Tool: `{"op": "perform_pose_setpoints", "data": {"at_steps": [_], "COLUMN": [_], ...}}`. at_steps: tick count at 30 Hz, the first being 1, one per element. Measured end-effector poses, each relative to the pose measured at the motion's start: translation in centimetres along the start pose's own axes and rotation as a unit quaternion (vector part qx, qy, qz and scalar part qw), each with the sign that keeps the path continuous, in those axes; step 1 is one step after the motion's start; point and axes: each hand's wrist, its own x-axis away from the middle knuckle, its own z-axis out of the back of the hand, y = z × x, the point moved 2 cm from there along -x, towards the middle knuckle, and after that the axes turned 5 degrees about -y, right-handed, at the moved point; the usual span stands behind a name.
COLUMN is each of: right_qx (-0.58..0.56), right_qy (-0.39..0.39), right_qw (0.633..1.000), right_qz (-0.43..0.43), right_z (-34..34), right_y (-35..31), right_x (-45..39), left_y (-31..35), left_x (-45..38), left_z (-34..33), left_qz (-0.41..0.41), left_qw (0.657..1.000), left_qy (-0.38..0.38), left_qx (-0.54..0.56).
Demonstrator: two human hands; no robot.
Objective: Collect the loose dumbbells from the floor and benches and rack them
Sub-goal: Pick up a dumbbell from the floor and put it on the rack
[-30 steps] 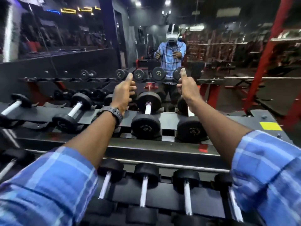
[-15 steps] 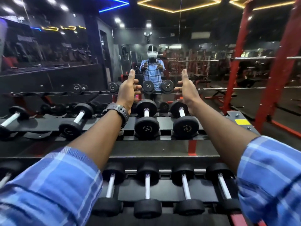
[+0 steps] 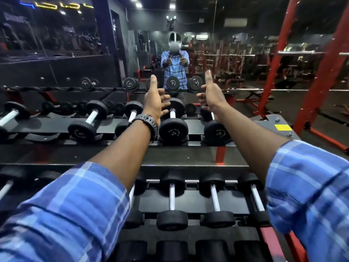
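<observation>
I stand at a black tiered dumbbell rack (image 3: 188, 157) with both arms stretched out over it. My left hand (image 3: 154, 102), with a black watch on the wrist, is a fist with the thumb up and holds nothing. My right hand (image 3: 210, 97) makes the same thumbs-up, also holding nothing. Black dumbbells with chrome handles lie on the top tier, one (image 3: 172, 125) between my wrists and another (image 3: 216, 132) under my right forearm. Several smaller dumbbells (image 3: 171, 203) rest on the tier below.
A wall mirror (image 3: 75, 53) behind the rack reflects me and the gym. A red steel frame (image 3: 279, 59) stands to the right with benches and bars beyond it. The rack's right end plate carries a yellow label (image 3: 282, 127).
The view has tilted and shifted slightly, so the rack sits differently in the frame. Both hands keep the thumbs-up pose over the top tier, a little further apart.
</observation>
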Motion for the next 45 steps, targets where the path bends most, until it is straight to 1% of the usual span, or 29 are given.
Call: {"op": "perform_pose_setpoints", "data": {"at_steps": [3, 5, 7, 9, 11, 13, 15, 17, 18, 20, 21, 23, 26, 28, 30, 31, 33, 34, 35, 37, 39, 41, 44, 45], "right_qx": [0.002, -0.001, -0.008, -0.019, -0.012, 0.007, 0.02, 0.015, 0.013, 0.017, -0.003, -0.075, -0.148, -0.17, -0.157, -0.139, -0.115, -0.095, -0.074, -0.072, -0.086, -0.084, -0.053, -0.043], "right_qy": [-0.009, -0.018, -0.04, -0.067, -0.088, -0.113, -0.142, -0.176, -0.201, -0.255, -0.272, -0.261, -0.206, -0.181, -0.137, -0.116, -0.083, -0.07, -0.059, -0.055, -0.016, -0.021, 0.011, 0.041], "right_qw": [1.0, 0.999, 0.996, 0.99, 0.984, 0.977, 0.968, 0.951, 0.937, 0.902, 0.89, 0.881, 0.892, 0.899, 0.917, 0.929, 0.943, 0.95, 0.958, 0.971, 0.981, 0.989, 0.998, 0.998], "right_qz": [-0.017, -0.039, -0.08, -0.121, -0.153, -0.179, -0.207, -0.253, -0.286, -0.347, -0.366, -0.386, -0.373, -0.359, -0.341, -0.324, -0.302, -0.289, -0.27, -0.223, -0.17, -0.118, -0.016, 0.021], "right_z": [-0.9, -1.8, -2.8, -4.1, -5.7, -7.4, -9.0, -10.8, -11.6, -13.0, -13.7, -15.0, -16.7, -17.6, -18.1, -18.0, -17.7, -17.4, -16.6, -16.2, -13.1, -11.9, -6.2, -4.0], "right_y": [2.6, 4.8, 7.5, 10.5, 13.3, 15.7, 17.4, 18.8, 19.4, 19.9, 20.2, 20.8, 22.1, 22.6, 22.7, 22.5, 21.8, 21.4, 20.4, 18.1, 14.5, 11.2, 4.8, 2.4], "right_x": [-3.5, -6.6, -10.4, -13.9, -17.7, -20.9, -23.3, -25.5, -26.4, -27.0, -27.4, -28.2, -29.0, -29.2, -29.2, -28.8, -28.0, -27.6, -27.2, -27.1, -25.2, -25.3, -22.5, -21.3], "left_y": [-2.8, -4.8, -7.0, -9.1, -11.3, -13.5, -15.1, -16.2, -16.7, -17.1, -17.2, -18.0, -19.2, -19.4, -19.9, -20.2, -19.2, -18.6, -18.1, -17.4, -15.4, -13.3, -10.4, -9.3], "left_x": [-2.5, -4.4, -6.5, -8.8, -11.3, -13.5, -15.3, -17.1, -18.2, -19.3, -20.1, -21.7, -22.3, -22.3, -22.3, -22.0, -20.6, -19.8, -19.0, -18.4, -16.4, -16.7, -14.6, -13.7], "left_z": [-1.2, -1.9, -2.8, -3.1, -3.3, -3.4, -3.7, -3.8, -3.6, -3.7, -3.8, -3.6, -3.0, -2.7, -2.4, -2.1, -1.1, -0.9, -1.0, -1.0, -3.2, -4.8, -9.3, -11.1], "left_qz": [0.043, 0.084, 0.12, 0.13, 0.133, 0.158, 0.193, 0.215, 0.217, 0.211, 0.214, 0.214, 0.248, 0.255, 0.248, 0.26, 0.287, 0.296, 0.291, 0.277, 0.287, 0.269, 0.265, 0.251], "left_qw": [0.997, 0.986, 0.964, 0.937, 0.905, 0.886, 0.88, 0.882, 0.889, 0.919, 0.926, 0.927, 0.909, 0.901, 0.91, 0.911, 0.902, 0.9, 0.903, 0.908, 0.898, 0.899, 0.866, 0.859], "left_qy": [0.018, 0.044, 0.102, 0.186, 0.27, 0.31, 0.299, 0.282, 0.269, 0.219, 0.214, 0.239, 0.278, 0.288, 0.252, 0.233, 0.206, 0.179, 0.155, 0.142, 0.118, 0.094, 0.008, -0.031], "left_qx": [0.058, 0.136, 0.212, 0.267, 0.3, 0.308, 0.314, 0.312, 0.299, 0.25, 0.224, 0.196, 0.185, 0.2, 0.217, 0.219, 0.247, 0.265, 0.275, 0.282, 0.312, 0.333, 0.423, 0.446]}}
